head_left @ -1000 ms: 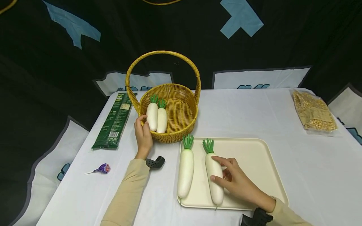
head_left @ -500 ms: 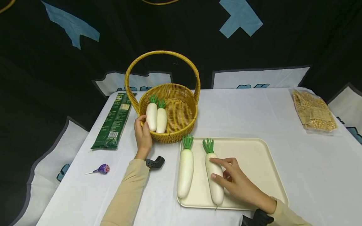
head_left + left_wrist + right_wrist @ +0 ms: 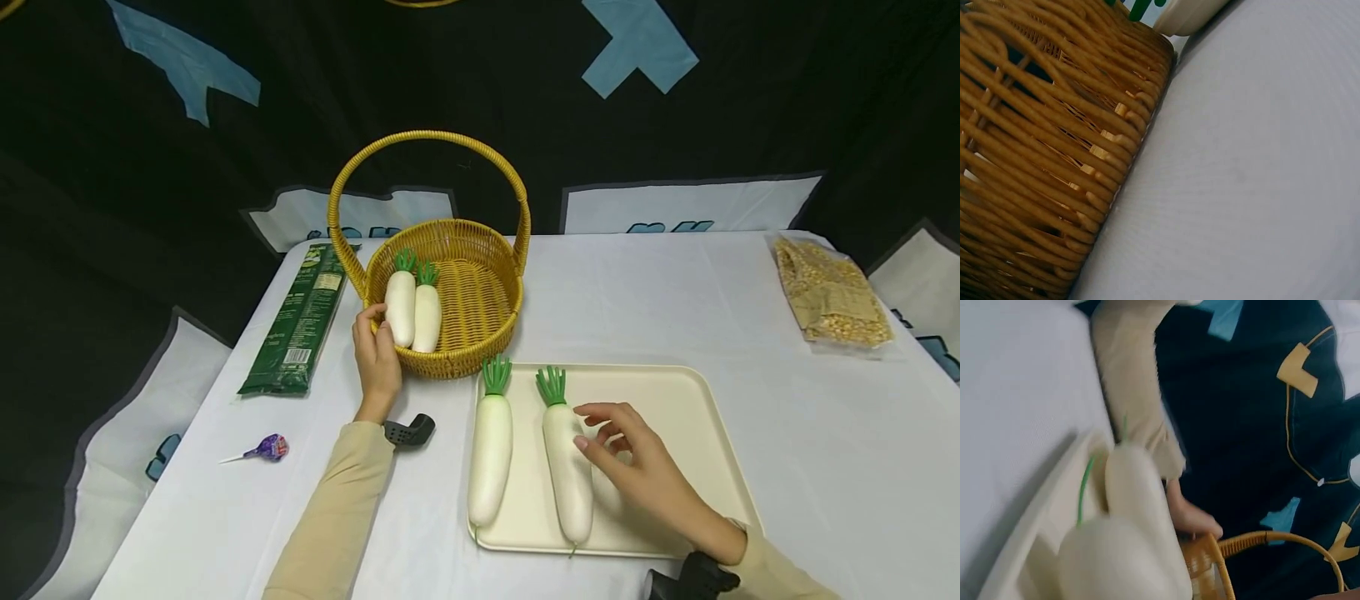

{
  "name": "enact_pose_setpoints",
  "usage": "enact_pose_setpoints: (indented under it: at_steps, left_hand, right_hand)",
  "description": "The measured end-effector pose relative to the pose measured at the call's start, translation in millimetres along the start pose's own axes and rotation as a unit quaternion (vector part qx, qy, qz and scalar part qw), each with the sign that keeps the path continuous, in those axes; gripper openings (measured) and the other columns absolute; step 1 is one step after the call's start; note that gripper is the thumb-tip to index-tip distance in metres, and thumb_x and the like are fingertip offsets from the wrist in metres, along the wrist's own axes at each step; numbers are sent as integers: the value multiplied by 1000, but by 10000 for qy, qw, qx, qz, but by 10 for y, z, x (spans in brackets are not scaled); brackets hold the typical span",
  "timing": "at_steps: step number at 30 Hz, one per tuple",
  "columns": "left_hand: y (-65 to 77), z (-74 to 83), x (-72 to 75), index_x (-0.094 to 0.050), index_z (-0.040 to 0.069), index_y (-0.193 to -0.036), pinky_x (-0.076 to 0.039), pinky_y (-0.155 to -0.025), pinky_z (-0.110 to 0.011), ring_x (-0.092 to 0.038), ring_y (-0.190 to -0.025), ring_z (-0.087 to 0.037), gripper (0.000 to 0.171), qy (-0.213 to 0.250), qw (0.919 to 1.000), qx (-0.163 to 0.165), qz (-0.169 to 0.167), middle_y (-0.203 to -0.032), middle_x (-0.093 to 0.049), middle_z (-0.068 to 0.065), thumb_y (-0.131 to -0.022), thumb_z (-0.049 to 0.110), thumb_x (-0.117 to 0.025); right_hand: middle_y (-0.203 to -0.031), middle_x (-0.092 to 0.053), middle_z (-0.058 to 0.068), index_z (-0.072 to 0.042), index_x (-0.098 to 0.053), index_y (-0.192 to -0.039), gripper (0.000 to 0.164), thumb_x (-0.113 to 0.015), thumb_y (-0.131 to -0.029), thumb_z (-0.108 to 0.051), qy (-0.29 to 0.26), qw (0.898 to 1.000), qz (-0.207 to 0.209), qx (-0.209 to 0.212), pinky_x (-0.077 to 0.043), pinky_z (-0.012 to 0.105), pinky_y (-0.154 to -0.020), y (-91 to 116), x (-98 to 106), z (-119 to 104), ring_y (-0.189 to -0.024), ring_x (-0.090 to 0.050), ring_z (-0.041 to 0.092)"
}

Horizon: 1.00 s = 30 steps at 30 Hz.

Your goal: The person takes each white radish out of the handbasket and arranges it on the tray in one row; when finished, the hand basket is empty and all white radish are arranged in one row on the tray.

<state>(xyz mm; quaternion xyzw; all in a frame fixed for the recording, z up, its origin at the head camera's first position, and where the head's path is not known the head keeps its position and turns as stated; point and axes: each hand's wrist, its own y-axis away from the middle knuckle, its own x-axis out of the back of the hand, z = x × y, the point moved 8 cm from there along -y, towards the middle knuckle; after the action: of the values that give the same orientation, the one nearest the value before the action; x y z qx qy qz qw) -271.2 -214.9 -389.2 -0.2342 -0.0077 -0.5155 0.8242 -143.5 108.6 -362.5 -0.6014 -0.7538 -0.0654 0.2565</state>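
Note:
In the head view my left hand (image 3: 377, 365) grips the near left rim of a yellow wicker basket (image 3: 480, 333). Two white radishes with green tops, one of them this radish (image 3: 401, 308), lie inside on the left. The basket's woven side (image 3: 1066, 144) fills much of the left wrist view. My right hand (image 3: 648, 471) hovers beside the right-hand large white radish (image 3: 567, 475), thumb and fingers apart and holding nothing. Another large radish (image 3: 491, 458) lies left of it, both on a cream tray (image 3: 675, 408).
A green packet (image 3: 296, 325) lies left of the basket, with a purple-wrapped lollipop (image 3: 270, 447) nearer me. At the far right is a clear bag of corn kernels (image 3: 836, 296). White cloth (image 3: 645, 292) covers the table, and a dark curtain (image 3: 480, 83) hangs behind.
My right hand has moved slightly right, off the large radish it was over, and its fingers have drawn away. The left hand stays at the basket rim.

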Motion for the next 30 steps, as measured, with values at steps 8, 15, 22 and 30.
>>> enact_pose_setpoints:
  at_steps: [8,15,22,30]
  left_hand:
    - [4,13,-13,-46,5,-120,-24,-103,-40,-37,-118,-24,33,42,10000,-34,30,-124,-42,-16,-91,14,-33]
    - [15,72,-1,-45,4,-120,-25,-102,-40,-37,-119,-25,33,26,10000,0,13,-125,-41,-17,-92,14,-32]
    - [-19,22,-3,-46,5,-122,-24,-102,-42,-37,-118,-27,33,139,9999,4,19,-125,-41,-18,-92,11,-34]
    - [0,36,-1,-46,6,-120,-26,-102,-40,-38,-116,-24,33,14,10000,-74,64,-121,-42,-17,-91,14,-33]
  right_hand:
    - [-102,-56,10,2,-46,-117,32,-50,-92,-18,-2479,9595,-856,-1029,-49,28,-77,-250,-201,-55,-88,-57,11]
    - [-104,-59,2,-4,-44,-123,34,-46,-93,-19,-4294,8872,-859,-1455,-47,31,-87,-809,-502,-222,-96,-59,15]
    - [-141,-38,14,-13,-28,-141,47,-36,-96,-26,-5360,8224,-772,-1745,-29,36,-108,-1558,-771,-308,-129,-39,25]
    - [-142,-38,14,-15,-33,-138,47,-44,-94,-27,-5681,8011,24,-1884,-30,38,-107,-2153,-898,-260,-131,-37,26]
